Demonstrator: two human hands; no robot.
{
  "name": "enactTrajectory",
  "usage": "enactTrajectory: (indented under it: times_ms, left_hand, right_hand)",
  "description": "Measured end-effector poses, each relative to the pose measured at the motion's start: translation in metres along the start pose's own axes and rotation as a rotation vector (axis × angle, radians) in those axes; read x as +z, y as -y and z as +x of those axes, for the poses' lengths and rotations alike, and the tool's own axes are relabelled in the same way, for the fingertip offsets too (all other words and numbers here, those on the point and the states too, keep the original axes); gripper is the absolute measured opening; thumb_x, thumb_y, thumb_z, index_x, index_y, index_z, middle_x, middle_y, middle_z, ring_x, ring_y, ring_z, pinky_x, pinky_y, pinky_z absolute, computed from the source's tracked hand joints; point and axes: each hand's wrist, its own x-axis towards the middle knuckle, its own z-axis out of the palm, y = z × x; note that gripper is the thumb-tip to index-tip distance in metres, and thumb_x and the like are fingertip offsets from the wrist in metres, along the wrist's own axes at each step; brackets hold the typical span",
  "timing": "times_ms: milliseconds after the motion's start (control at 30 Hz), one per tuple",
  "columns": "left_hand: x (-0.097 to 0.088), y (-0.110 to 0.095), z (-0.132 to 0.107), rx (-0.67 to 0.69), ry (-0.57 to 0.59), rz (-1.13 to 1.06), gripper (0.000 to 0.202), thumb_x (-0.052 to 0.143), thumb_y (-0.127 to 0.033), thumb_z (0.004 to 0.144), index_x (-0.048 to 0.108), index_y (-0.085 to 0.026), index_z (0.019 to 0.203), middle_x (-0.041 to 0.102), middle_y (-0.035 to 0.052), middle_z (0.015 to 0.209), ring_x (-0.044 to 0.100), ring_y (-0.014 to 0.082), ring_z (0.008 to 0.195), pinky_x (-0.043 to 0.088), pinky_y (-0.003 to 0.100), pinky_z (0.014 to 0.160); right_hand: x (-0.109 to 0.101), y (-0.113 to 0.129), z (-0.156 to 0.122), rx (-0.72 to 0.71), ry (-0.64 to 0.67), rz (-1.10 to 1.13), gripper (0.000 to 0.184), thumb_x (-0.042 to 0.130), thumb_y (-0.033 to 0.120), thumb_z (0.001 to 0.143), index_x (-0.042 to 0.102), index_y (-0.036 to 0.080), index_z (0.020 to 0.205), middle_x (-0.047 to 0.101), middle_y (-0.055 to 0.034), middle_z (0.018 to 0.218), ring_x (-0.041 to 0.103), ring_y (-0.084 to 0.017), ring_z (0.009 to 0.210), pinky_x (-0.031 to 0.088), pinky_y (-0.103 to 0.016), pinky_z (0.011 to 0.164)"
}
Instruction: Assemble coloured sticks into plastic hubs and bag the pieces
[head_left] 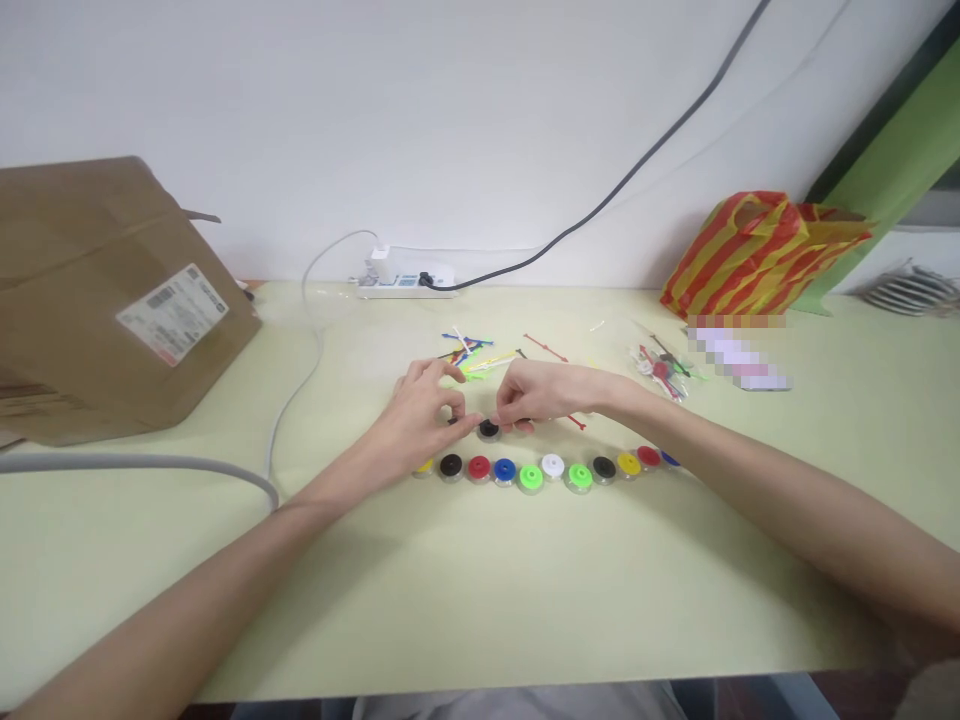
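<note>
A black disc in a clear round base [489, 430] stands on the table between my two hands. The thumb of my left hand [431, 408] presses at its left edge, and the other fingers curl above. My right hand [536, 390] is closed in a pinch at the disc's right side; whatever lies between those fingertips is hidden. Nearer to me runs a row of similar discs, among them a red one [479, 468], a blue one [505, 470], a green one [531, 477] and a white one [553, 465]. More dark discs are partly covered by my hands.
Behind my hands lies a pile of thin coloured plastic arrows [472, 355]. Further right are a clear packet of parts [661, 372], a phone-like flat object [742, 362] and a striped bag [739, 255]. A cardboard box [105, 300], power strip [409, 288] and grey cable [150, 463] also occupy the table.
</note>
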Motion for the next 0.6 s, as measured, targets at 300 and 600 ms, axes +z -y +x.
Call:
enactTrajectory:
  times_ms: [300,600]
  left_hand:
    - [0.0034,0.0027,-0.0012,0.015,0.013,-0.005,0.040,0.055,-0.048,0.095,0.063,-0.020,0.067,0.056,0.0071,0.128,0.040,0.0317,0.131,0.041,0.053,0.105]
    - [0.0046,0.0036,-0.0001,0.032,0.017,0.041,0.042,0.056,-0.048,0.095,0.063,-0.020,0.065,0.055,0.0070,0.130,0.038,0.0323,0.133,0.040,0.052,0.106]
  right_hand:
    - [-0.0010,-0.0037,0.0027,-0.005,0.028,-0.008,0.023,0.060,0.029,0.083,0.067,0.016,0.066,0.057,0.0028,0.059,0.038,-0.008,0.050,0.027,-0.025,0.047]
    - [0.0025,-0.0004,0.0020,0.003,0.006,-0.010,0.022,0.061,0.030,0.082,0.068,0.015,0.068,0.058,0.0013,0.060,0.041,-0.009,0.051,0.028,-0.025,0.048]
